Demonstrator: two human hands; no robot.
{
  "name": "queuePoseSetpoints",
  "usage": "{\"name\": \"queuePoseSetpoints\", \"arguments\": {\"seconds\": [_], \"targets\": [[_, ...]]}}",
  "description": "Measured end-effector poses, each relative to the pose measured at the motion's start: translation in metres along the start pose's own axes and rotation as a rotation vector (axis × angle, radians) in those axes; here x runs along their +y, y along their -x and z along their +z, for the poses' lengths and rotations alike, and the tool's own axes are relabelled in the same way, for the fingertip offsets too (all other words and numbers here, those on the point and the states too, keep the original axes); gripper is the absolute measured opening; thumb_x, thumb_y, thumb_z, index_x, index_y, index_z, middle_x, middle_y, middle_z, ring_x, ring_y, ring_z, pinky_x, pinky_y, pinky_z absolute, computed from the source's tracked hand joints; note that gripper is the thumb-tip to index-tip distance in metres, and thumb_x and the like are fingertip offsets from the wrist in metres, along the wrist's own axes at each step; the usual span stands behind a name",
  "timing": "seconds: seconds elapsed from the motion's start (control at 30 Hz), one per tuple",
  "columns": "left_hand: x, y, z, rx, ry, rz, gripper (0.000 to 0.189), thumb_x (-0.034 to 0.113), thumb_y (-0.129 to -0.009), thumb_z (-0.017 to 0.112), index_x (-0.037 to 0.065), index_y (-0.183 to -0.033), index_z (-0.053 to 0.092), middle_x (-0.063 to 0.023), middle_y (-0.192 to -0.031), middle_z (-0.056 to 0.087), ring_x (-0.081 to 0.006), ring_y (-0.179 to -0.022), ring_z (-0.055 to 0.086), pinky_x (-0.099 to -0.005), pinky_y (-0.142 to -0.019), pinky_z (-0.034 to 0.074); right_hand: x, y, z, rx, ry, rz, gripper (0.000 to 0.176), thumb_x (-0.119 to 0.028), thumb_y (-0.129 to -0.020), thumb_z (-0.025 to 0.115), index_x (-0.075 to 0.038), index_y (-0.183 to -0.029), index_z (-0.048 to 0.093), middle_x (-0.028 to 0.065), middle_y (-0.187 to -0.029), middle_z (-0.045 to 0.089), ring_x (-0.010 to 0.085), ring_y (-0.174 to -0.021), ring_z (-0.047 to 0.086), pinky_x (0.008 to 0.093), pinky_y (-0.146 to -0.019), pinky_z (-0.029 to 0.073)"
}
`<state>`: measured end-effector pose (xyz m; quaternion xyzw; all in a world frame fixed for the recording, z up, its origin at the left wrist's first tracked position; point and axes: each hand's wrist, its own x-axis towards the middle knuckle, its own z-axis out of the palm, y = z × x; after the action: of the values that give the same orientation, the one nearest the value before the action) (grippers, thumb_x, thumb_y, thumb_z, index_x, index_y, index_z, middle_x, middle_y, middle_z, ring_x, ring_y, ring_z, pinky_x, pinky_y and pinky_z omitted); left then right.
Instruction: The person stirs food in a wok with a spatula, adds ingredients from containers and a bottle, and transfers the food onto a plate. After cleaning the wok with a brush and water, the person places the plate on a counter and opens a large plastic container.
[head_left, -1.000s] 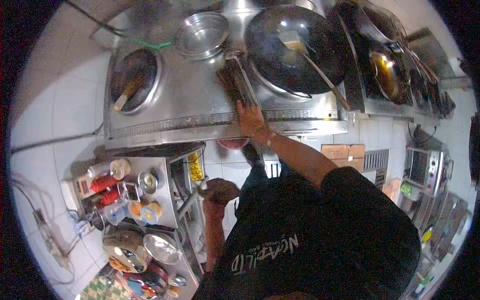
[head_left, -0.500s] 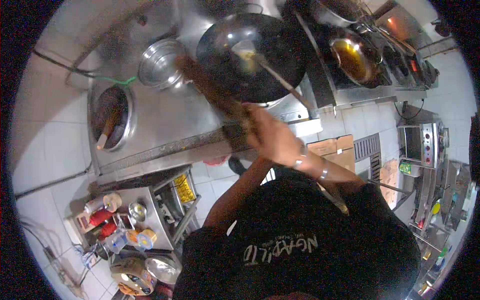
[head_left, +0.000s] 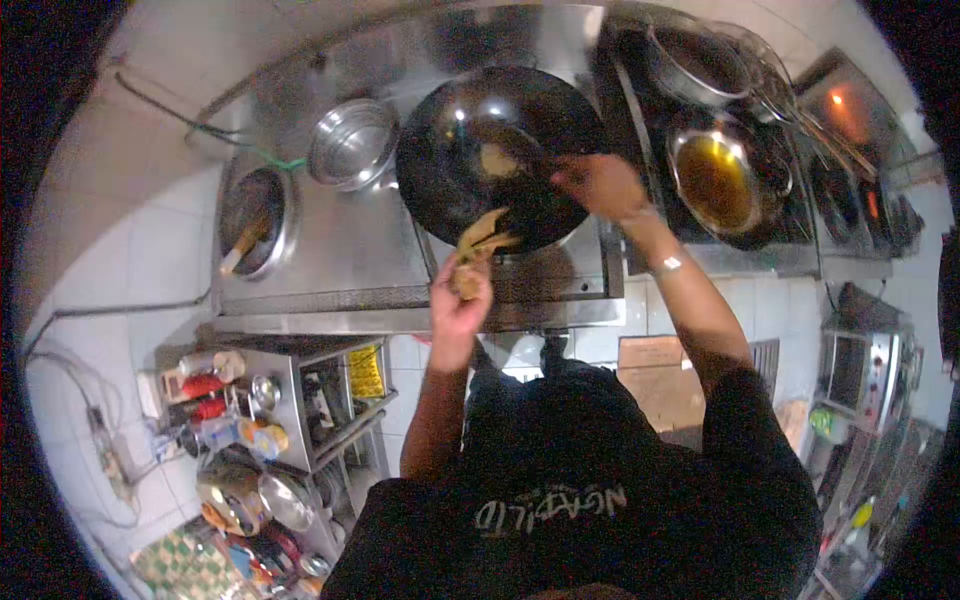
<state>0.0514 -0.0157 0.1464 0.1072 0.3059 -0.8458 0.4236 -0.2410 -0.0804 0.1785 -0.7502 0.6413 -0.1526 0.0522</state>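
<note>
My left hand (head_left: 462,305) is closed around a bunch of tan and yellowish leaf-like strips (head_left: 482,240), held at the near rim of a big black wok (head_left: 440,170). Their exact kind is not clear. Over the wok's right side, my right hand (head_left: 608,187) is closed and slightly blurred, its fingers pointing left. It seems to grip the long-handled wok utensil, whose handle is mostly hidden by the hand. A pale patch (head_left: 498,160), the utensil's head or food, shows at the wok's bottom.
Left of the wok stand a steel pot (head_left: 352,145) and a sunken round container (head_left: 277,250) with a wooden-handled tool (head_left: 245,245). A pan of yellow-brown oil (head_left: 715,180) sits to the right. Bottles and tubs crowd a steel cabinet (head_left: 290,400) at lower left.
My hands were together in front of the wok and have parted. The right one moved up to the utensil's handle; the left one holds the strips by the near rim. The view shifted.
</note>
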Motion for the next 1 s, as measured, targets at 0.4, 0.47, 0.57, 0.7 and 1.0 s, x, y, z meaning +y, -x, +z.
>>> {"name": "queuePoseSetpoints", "arguments": {"seconds": [0.4, 0.47, 0.57, 0.7, 1.0], "targets": [[0.022, 0.059, -0.012, -0.126, -0.043, 0.041, 0.043, 0.026, -0.083, 0.050, -0.004, -0.114, 0.042, -0.0122, -0.081, 0.045, -0.0110, -0.055, 0.047, -0.0183, -0.039, 0.041, -0.018, -0.062, 0.044, -0.499, 0.149, -0.231, 0.044, -0.051, -0.081, 0.047, -0.012, -0.092, 0.066, 0.0135, -0.091, 0.064, 0.0334, -0.089, 0.059, 0.0402, -0.079, 0.048], [0.018, 0.063, -0.019, -0.121, -0.036, 0.073, 0.043, 0.026, -0.083, 0.050, -0.004, -0.113, 0.042, -0.0123, -0.080, 0.045, -0.0114, -0.054, 0.047, -0.0180, -0.038, 0.041, -0.021, -0.049, 0.082, -0.482, 0.204, -0.346, 0.044, -0.050, -0.080, 0.046, -0.012, -0.091, 0.066, 0.0125, -0.092, 0.064, 0.0324, -0.087, 0.060, 0.0418, -0.078, 0.048], [0.029, 0.056, -0.017, -0.125, 0.008, 0.022, 0.043, 0.026, -0.083, 0.050, -0.005, -0.112, 0.041, -0.0126, -0.080, 0.044, -0.0121, -0.052, 0.047, -0.0182, -0.037, 0.040, -0.016, -0.061, 0.060, -0.396, 0.153, 0.022, 0.044, -0.049, -0.080, 0.046, -0.010, -0.089, 0.066, 0.0129, -0.093, 0.063, 0.0335, -0.087, 0.060, 0.0423, -0.079, 0.048], [0.030, 0.056, -0.018, -0.148, 0.005, -0.012, 0.044, 0.025, -0.081, 0.052, -0.006, -0.110, 0.039, -0.0133, -0.079, 0.044, -0.0126, -0.051, 0.046, -0.0196, -0.036, 0.039, -0.009, -0.055, 0.067, -0.519, 0.163, 0.003, 0.040, -0.043, -0.080, 0.050, -0.007, -0.083, 0.067, 0.0129, -0.095, 0.063, 0.0318, -0.089, 0.060, 0.0413, -0.080, 0.048], [0.084, 0.066, -0.030, 0.048, -0.668, 0.190, 0.051, 0.029, -0.074, 0.064, 0.003, -0.113, 0.044, -0.0067, -0.076, 0.054, -0.0125, -0.054, 0.050, -0.0238, -0.044, 0.044, 0.016, -0.043, -0.031, -0.200, 0.260, 0.020, 0.045, -0.047, -0.076, 0.054, -0.004, -0.086, 0.064, 0.0138, -0.085, 0.063, 0.0296, -0.088, 0.060, 0.0443, -0.072, 0.049]]}}
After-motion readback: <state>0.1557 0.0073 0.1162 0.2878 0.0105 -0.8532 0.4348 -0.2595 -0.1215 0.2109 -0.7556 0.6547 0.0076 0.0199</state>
